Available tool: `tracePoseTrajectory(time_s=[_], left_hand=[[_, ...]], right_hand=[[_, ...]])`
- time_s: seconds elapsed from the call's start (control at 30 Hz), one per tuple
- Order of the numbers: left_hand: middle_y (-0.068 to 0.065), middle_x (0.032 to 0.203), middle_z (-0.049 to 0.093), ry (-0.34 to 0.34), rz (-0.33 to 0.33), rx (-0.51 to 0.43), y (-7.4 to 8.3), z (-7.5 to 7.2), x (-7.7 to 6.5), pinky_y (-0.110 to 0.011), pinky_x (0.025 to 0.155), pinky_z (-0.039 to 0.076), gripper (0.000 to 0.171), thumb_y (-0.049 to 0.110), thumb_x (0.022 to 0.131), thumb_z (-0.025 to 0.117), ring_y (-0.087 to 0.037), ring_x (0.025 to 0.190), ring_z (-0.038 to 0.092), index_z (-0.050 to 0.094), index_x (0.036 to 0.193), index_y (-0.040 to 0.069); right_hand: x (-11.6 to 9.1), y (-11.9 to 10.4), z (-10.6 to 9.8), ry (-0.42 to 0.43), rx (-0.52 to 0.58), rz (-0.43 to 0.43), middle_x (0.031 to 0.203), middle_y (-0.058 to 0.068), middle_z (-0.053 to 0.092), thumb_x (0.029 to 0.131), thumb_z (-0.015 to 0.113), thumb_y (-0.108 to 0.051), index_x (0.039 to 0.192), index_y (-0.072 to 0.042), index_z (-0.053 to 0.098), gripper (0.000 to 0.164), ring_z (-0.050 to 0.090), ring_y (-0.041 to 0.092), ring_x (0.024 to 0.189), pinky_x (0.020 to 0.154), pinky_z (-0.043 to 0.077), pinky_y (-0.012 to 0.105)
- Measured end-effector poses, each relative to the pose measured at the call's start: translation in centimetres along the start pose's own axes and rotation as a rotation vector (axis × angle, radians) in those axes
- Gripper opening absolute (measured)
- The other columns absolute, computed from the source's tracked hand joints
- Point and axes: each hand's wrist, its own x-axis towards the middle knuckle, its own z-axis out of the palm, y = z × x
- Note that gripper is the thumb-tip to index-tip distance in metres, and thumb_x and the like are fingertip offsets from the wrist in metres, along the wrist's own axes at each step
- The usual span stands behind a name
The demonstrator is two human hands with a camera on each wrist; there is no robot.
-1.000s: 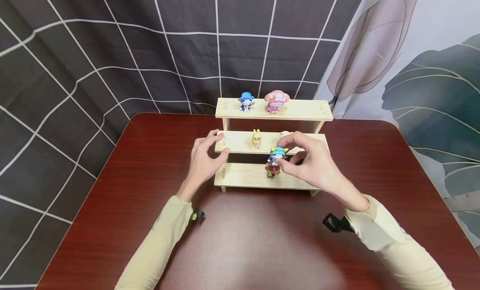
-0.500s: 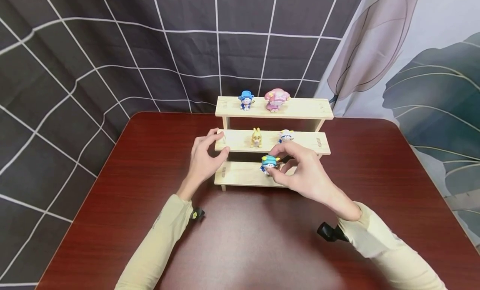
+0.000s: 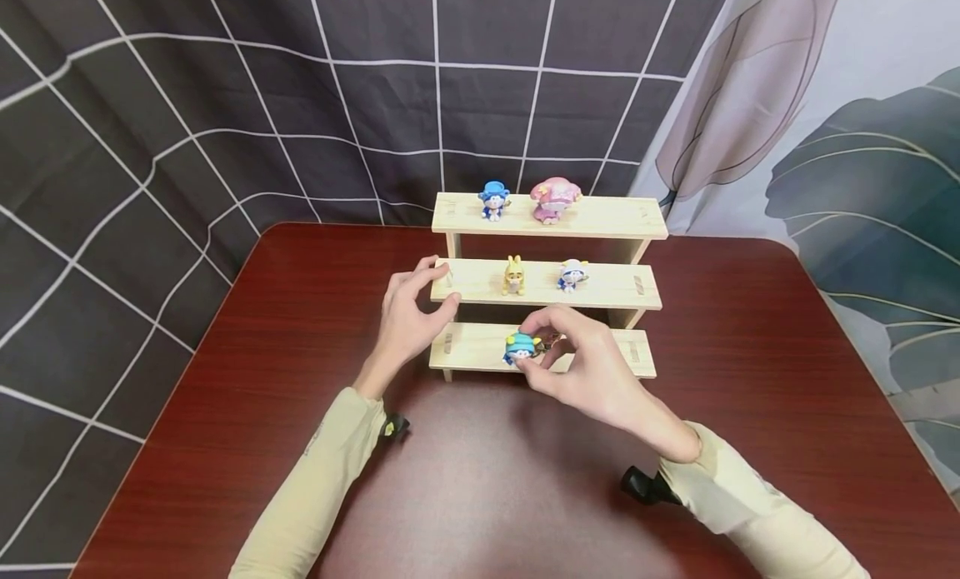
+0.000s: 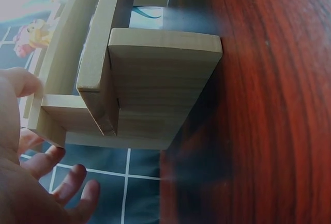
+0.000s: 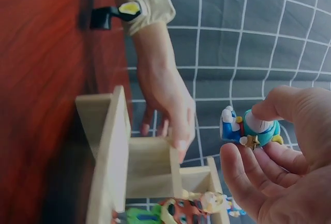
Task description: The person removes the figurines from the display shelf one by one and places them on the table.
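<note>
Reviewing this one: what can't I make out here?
Right wrist: part of the brown figure, cut off by the bottom edge.
Head: most of that figure, behind the right hand.
Head: part of the held figure, covered by that hand.
Left wrist: part of the left hand, cut off by the left edge.
Left wrist: details of the far figures, lost in glare and blur.

Teal-hatted figurine (image 3: 519, 344); red-brown table (image 3: 195, 412); white-gridded dark grey curtain (image 3: 390, 108).
</note>
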Motion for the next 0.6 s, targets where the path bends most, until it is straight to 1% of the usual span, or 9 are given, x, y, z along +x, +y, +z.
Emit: tracePoseTrajectory(time_s=[0.13,0.33,0.5,0.6], left_hand=[[-0.001,0.14,0.059,-0.008,-0.008,0.014,0.1,-0.1,0.1,-0.047,0.088,0.04,0.045,0.024,0.084,0.077,-0.027,0.11,0.05,0.071,0.127,0.012],[-0.007,0.139,0.059,-0.008,0.006,0.012,0.1,-0.1,0.2,-0.048,0.086,0.041,0.045,0.024,0.085,0.076,-0.028,0.11,0.05,0.07,0.127,0.011],[-0.008,0.139,0.06,-0.008,0.009,0.007,0.1,-0.1,0.1,-0.049,0.085,0.041,0.044,0.024,0.085,0.077,-0.028,0.109,0.05,0.071,0.127,0.011],[-0.007,0.139,0.059,-0.01,0.005,0.009,0.0,-0.1,0.1,-0.048,0.086,0.041,0.044,0.024,0.085,0.077,-0.028,0.109,0.05,0.071,0.127,0.011]], right_hand=[[-0.5,0.1,1.0,-0.026,0.043,0.004,0.095,0.001,0.063,0.075,0.077,0.012,0.103,-0.003,0.063,0.034,0.065,0.011,0.065,0.058,0.055,0.027],[-1.3,0.4,2.5,-0.067,0.095,0.041,0.095,0.004,0.063,0.075,0.076,0.013,0.102,-0.003,0.062,0.034,0.068,0.013,0.067,0.058,0.056,0.03],[-1.7,0.8,3.6,-0.072,0.097,0.038,0.094,0.004,0.064,0.075,0.075,0.013,0.101,-0.003,0.062,0.033,0.067,0.014,0.072,0.063,0.057,0.029],[-2.0,1.2,4.2,-0.075,0.088,0.028,0.093,0.003,0.063,0.075,0.076,0.012,0.1,-0.002,0.062,0.032,0.066,0.015,0.076,0.066,0.057,0.032]])
